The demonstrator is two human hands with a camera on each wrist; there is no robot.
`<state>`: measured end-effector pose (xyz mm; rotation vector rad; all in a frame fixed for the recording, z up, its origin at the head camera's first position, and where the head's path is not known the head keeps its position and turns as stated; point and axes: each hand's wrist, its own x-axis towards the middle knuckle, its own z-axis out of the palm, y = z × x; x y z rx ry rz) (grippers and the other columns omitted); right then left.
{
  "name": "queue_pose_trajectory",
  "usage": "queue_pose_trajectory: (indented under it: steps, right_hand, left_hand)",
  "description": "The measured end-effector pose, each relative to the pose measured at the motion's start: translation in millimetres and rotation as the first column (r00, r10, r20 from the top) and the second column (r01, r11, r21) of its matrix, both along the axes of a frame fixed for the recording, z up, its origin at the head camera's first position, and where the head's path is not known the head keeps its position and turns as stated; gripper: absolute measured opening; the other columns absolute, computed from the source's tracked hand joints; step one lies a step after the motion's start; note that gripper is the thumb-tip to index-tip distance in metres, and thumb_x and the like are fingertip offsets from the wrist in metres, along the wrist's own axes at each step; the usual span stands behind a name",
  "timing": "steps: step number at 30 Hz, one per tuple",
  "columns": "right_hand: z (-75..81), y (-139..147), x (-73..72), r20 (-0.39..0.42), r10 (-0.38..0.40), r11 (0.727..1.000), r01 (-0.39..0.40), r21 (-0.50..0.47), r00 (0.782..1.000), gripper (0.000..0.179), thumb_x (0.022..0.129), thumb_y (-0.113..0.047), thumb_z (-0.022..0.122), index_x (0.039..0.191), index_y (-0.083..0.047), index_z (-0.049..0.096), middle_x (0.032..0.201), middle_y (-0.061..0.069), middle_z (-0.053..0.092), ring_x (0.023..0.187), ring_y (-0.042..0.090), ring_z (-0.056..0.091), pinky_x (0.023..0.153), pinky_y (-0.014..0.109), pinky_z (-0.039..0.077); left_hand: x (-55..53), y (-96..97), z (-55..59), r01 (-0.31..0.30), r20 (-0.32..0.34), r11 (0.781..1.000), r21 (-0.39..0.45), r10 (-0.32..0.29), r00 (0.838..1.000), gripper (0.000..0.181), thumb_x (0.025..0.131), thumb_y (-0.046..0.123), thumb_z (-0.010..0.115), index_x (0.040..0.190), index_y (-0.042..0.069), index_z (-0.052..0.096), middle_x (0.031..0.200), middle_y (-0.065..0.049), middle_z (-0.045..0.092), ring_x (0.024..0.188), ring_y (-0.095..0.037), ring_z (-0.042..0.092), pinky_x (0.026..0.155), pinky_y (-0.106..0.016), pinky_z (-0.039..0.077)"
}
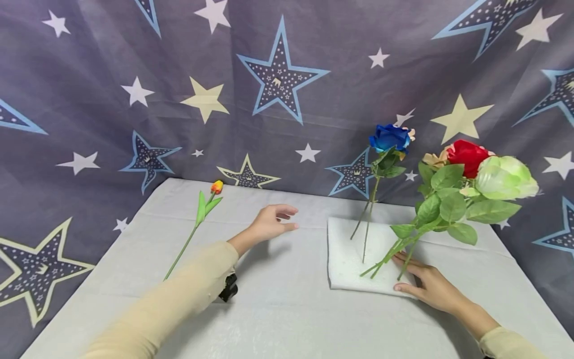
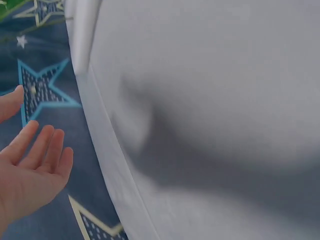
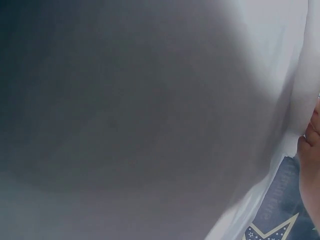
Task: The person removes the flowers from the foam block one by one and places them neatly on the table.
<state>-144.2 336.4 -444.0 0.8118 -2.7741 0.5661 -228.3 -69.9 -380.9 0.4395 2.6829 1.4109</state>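
My left hand [image 1: 273, 222] is held over the table left of a white foam block [image 1: 343, 269], fingers loosely bent with nothing in them. At the block's right side my right hand [image 1: 428, 284] rests against it, fingers extended under the stems and thumb at the front edge. A blue rose [image 1: 390, 138] stands in the foam, with a peach bloom partly hidden behind it. Nearer the right hand, a red rose [image 1: 468, 157], a pale green rose [image 1: 506, 178] and a peach flower [image 1: 436, 158] lean to the right, their stems meeting the block.
An orange-yellow tulip [image 1: 217, 187] lies on the table's left side, its stem partly behind the left sleeve [image 1: 175, 294]. A pale cloth covers the table [image 1: 287, 319]. Behind it hangs a dark curtain [image 1: 278, 144] with stars.
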Motion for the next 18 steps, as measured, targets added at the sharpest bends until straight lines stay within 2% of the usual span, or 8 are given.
queue_pose_trajectory:
  steps: [3,8,14,18]
  right_hand:
    - [-0.9,0.9,-0.2,-0.008,0.006,1.000,-0.006,-0.008,1.000,0.060,0.078,-0.032,0.077,0.130,-0.006,0.060,0.133,0.018,0.059,0.125,0.022,0.053,0.100,-0.010,0.014]
    - [-2.5,3.1,-1.2,-0.017,0.022,0.999,-0.022,-0.024,1.000,0.060,0.078,-0.030,0.077,0.130,-0.006,0.060,0.133,0.020,0.059,0.129,-0.006,0.036,0.101,-0.010,0.013]
    - [-2.8,3.4,-1.9,-0.017,0.027,0.999,-0.027,-0.026,1.000,0.060,0.079,-0.031,0.077,0.132,-0.007,0.059,0.133,0.020,0.059,0.128,-0.013,0.030,0.101,-0.010,0.013]
    - [-3.2,2.8,-1.9,-0.027,0.036,0.999,-0.037,-0.034,0.999,0.061,0.078,-0.029,0.078,0.131,-0.007,0.059,0.132,0.021,0.059,0.128,-0.016,0.026,0.102,-0.010,0.013]
  left_hand:
    - [0.3,16.8,-1.1,0.037,-0.022,0.997,0.061,-0.035,0.999,0.040,0.084,0.012,0.073,0.121,0.003,0.064,0.123,-0.016,0.067,0.111,-0.031,0.065,0.102,-0.044,0.051]
    - [2.9,46.8,-3.1,0.103,-0.052,0.983,0.152,-0.096,0.994,0.037,0.083,0.008,0.073,0.119,0.001,0.065,0.120,-0.016,0.068,0.110,-0.032,0.065,0.101,-0.045,0.052]
    - [12.5,79.0,-0.9,0.204,-0.088,0.957,0.205,-0.190,0.978,0.034,0.085,0.011,0.072,0.116,0.000,0.067,0.118,-0.017,0.069,0.107,-0.030,0.066,0.094,-0.034,0.056]
    - [20.2,96.7,-0.1,0.253,-0.086,0.941,0.226,-0.240,0.967,0.031,0.085,0.009,0.072,0.114,0.000,0.068,0.116,-0.015,0.070,0.105,-0.028,0.067,0.093,-0.030,0.057]
